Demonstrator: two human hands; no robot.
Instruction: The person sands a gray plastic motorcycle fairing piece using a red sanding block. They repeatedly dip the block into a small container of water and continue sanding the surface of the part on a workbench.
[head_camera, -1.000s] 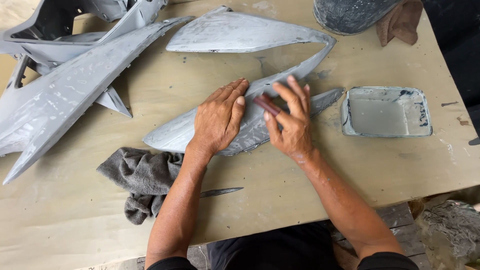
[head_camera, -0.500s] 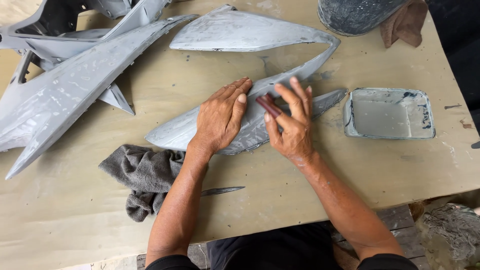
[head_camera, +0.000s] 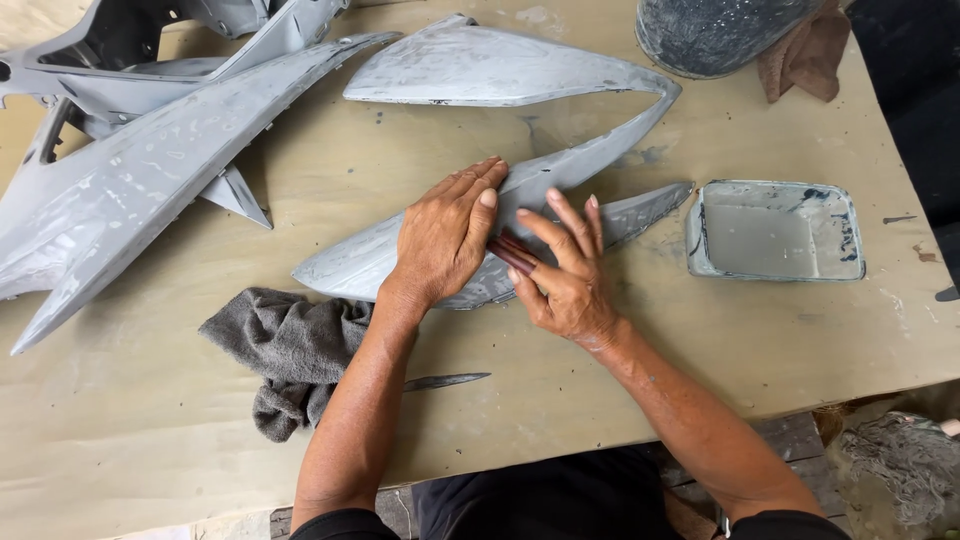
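Right hand (head_camera: 565, 275) pinches maroon strip (head_camera: 512, 253) | left hand (head_camera: 440, 240) flat on panel (head_camera: 350, 265), lengthwise left-right

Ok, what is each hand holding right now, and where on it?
The right hand presses a small maroon pad flat under its fingers against the grey panel. The left hand lies palm-down on the panel's middle, gripping nothing.

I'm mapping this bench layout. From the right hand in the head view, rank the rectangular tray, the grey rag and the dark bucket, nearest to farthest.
Measured from the right hand:
1. Rectangular tray, just to its right on the table.
2. Grey rag, down-left, past the left forearm.
3. Dark bucket, at the table's far edge, up-right.
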